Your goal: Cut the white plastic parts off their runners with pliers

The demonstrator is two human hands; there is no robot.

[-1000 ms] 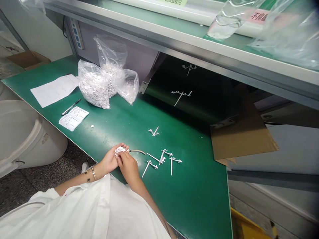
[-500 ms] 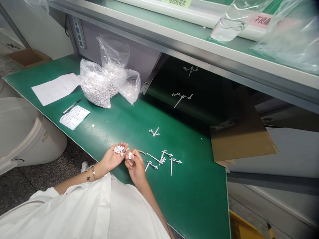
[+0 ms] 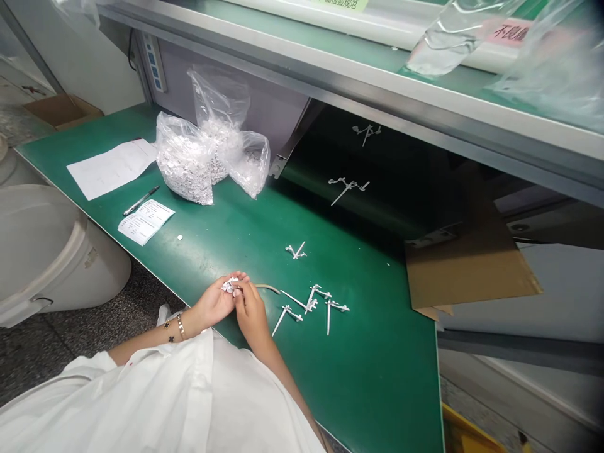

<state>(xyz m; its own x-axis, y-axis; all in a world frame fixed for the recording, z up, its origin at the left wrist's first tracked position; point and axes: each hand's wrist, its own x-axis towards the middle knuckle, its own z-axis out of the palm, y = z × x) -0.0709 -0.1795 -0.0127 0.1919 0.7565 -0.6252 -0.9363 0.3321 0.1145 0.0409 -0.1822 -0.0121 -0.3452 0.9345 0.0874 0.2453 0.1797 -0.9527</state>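
Several small white pieces (image 3: 228,285) lie heaped in the cupped palm of the left hand (image 3: 213,304), which is turned upward above the near edge of the green worktop (image 3: 372,384), its fingers loosely spread and slightly curled. The right hand (image 3: 251,309) comes in over that heap with thumb and fingers drawn together at the pieces; whether one is pinched between them I cannot tell, since the hand covers the spot. Sorting through so small a handful goes best, I judge, with the left palm level and a little hollow, the finger edges close enough that nothing slips through. A light touch of thumb and fingertip should suit pieces this thin; pressing hard could flick one away, and a lone white disc (image 3: 180,238) on the worktop shows how easily something so small sits apart. Working low over the worktop seems wise, as the near edge is close and a dropped piece could reach the floor. A tan curved handle (image 3: 268,287) pokes out just beyond the right hand, its other end hidden, and several white branched parts (image 3: 329,314) lie near it, so the right wrist does well to turn in small movements without sweeping sideways into them.
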